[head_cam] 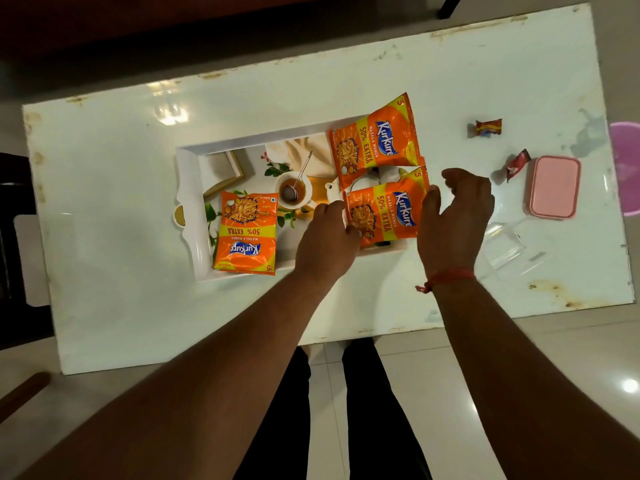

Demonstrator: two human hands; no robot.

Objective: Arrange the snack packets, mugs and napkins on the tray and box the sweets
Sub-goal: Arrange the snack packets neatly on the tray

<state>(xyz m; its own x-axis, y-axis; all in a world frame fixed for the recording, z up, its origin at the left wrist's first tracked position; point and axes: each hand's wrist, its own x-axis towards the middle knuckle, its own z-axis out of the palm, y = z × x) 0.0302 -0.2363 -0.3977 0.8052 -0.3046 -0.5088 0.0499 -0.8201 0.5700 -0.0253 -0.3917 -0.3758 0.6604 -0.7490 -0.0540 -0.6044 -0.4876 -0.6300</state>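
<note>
A white tray with a printed picture of a tea cup and leaves lies mid-table. Three orange snack packets are on it: one at the left, one at the far right, one at the near right. My left hand pinches the near-right packet's left edge. My right hand is at its right edge, thumb touching it, fingers loosely curled and off it. Two red wrapped sweets lie to the right, beside a pink box with its lid on.
The white table has bare surface left of the tray and along the far side. A clear plastic piece lies near my right wrist. A pink round object shows past the table's right edge. Dark furniture stands at the left.
</note>
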